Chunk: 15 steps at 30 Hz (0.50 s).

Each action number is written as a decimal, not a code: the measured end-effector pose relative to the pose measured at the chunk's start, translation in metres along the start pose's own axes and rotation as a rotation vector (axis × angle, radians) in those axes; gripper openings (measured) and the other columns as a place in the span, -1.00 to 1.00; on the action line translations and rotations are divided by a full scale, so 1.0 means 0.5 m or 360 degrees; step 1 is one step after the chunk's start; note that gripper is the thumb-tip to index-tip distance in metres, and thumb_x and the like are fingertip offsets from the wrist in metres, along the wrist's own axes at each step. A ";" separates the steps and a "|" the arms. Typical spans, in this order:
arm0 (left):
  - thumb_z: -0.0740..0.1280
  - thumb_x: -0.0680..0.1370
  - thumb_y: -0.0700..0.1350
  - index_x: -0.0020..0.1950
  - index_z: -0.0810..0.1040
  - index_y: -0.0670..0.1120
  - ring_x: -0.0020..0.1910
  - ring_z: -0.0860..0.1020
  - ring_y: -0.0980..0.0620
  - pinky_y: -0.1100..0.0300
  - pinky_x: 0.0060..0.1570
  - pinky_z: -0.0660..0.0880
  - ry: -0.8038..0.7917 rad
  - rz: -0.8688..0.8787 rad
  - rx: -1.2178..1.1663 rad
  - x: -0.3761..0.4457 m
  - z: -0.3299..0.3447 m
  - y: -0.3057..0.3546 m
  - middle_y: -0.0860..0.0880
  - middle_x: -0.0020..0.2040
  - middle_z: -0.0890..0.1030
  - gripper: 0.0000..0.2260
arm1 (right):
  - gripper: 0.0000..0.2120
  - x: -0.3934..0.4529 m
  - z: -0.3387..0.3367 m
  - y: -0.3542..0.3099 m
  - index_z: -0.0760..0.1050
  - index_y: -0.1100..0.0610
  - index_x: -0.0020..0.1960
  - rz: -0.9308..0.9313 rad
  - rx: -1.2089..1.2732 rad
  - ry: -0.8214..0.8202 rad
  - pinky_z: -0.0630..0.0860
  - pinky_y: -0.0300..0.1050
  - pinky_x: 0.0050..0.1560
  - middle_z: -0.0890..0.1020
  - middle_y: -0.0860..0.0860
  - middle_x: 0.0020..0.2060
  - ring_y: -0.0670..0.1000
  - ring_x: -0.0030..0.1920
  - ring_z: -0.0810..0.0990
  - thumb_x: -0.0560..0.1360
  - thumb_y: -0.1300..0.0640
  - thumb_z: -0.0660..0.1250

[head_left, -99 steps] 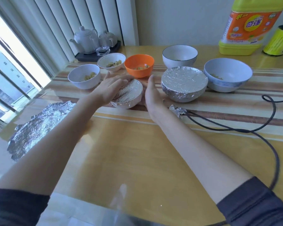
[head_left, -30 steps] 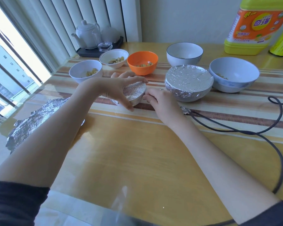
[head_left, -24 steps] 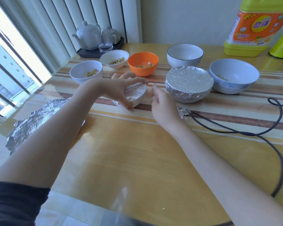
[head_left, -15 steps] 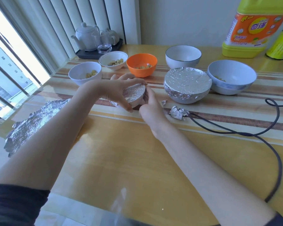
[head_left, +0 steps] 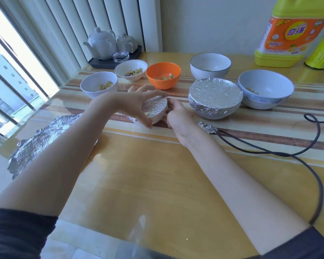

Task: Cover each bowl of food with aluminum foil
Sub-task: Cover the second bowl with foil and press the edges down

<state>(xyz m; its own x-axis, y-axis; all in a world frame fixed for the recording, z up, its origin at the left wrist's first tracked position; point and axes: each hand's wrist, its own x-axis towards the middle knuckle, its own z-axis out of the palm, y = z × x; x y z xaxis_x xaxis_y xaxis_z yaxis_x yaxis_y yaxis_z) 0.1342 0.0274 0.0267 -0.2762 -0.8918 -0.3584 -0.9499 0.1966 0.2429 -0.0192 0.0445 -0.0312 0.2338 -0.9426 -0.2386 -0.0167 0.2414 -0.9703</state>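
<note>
Seven bowls: all stand on the table [head_left: 157, 184], two of them covered with foil, five uncovered.
Loose foil sheet [head_left: 45, 139]: lies crumpled at the left edge of the table, partly under the left forearm.
White bowl at far left [head_left: 99, 84]: uncovered, pieces of yellow food inside.
Teapot tray [head_left: 108, 62]: in the back left corner, with a white teapot [head_left: 99, 43] and a clear glass [head_left: 120, 49] on it.
Small white bowl [head_left: 131, 69]: uncovered, just beside the orange bowl, food pieces inside.
Left hand [head_left: 137, 103]: fingers and thumb curled around the small foil-covered bowl [head_left: 154, 108], holding it tilted toward the right, in the middle of the table.
Orange bowl [head_left: 163, 74]: behind the hands, uncovered, a few food pieces inside.
Right hand [head_left: 178, 116]: at the right side of the same small bowl, fingers bent against its rim and the foil edge; I cannot tell exactly how they pinch it.
White bowl with dark rim [head_left: 210, 66]: at the back, uncovered.
Large foil-covered bowl [head_left: 214, 98]: upright, to the right of the hands, foil folded down over its rim.
Foil scrap [head_left: 208, 127]: small crumpled piece near the right wrist, touching the black cable [head_left: 269, 152].
Pale blue bowl [head_left: 266, 88]: uncovered, just beside the large covered bowl.
Yellow detergent bottle [head_left: 290, 30]: back right, with a yellow-green can [head_left: 322, 53] beside it.
</note>
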 end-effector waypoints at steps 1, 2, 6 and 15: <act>0.58 0.30 0.04 0.38 0.00 0.54 0.49 -0.03 -0.03 -0.12 0.41 0.11 0.0002 0.0007 0.0003 0.000 0.000 0.001 0.28 0.50 -0.02 -0.06 | -0.47 -0.001 -0.004 -0.003 0.38 0.14 0.32 0.0022 0.0001 -0.0022 0.60 -0.07 -0.04 0.58 0.08 0.18 0.12 0.19 0.56 0.41 0.42 0.04; 0.59 0.29 0.07 0.39 -0.03 0.55 0.50 -0.05 -0.03 -0.13 0.43 0.09 -0.0003 0.0006 0.0017 0.000 -0.001 -0.001 0.28 0.51 -0.03 -0.03 | -0.48 -0.002 -0.006 -0.003 0.41 0.16 0.31 0.0043 -0.0028 -0.0030 0.56 -0.17 -0.14 0.59 0.08 0.18 0.10 0.19 0.56 0.38 0.39 0.05; 0.59 0.17 0.24 0.41 -0.36 0.47 0.56 -0.21 -0.05 -0.25 0.48 -0.10 -0.0063 0.0001 0.0077 0.006 -0.009 -0.015 0.26 0.56 -0.21 0.22 | -0.55 -0.025 -0.013 0.019 0.47 0.14 0.14 0.0020 -0.0019 0.0009 0.33 -0.25 -0.17 0.60 -0.03 0.01 -0.17 -0.22 0.42 0.39 0.41 0.00; 0.30 0.37 0.45 0.59 -0.15 0.12 0.58 -0.05 0.01 0.02 0.52 -0.07 0.0860 0.0030 -0.0937 -0.080 0.025 -0.023 0.13 0.59 -0.11 -0.02 | -0.75 -0.020 0.002 -0.022 0.32 0.04 -0.31 0.0085 0.0676 0.0060 0.38 -0.28 -0.20 0.49 -0.06 -0.41 -0.17 -0.39 0.47 0.53 0.22 0.08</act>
<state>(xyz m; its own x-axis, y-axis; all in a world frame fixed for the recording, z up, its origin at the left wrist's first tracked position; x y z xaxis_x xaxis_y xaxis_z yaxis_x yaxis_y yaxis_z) 0.1542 0.0658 0.0268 -0.0388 -0.9942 0.1003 -0.6708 0.1003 0.7349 -0.0202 0.0514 -0.0182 0.2078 -0.9320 -0.2969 0.3758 0.3563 -0.8555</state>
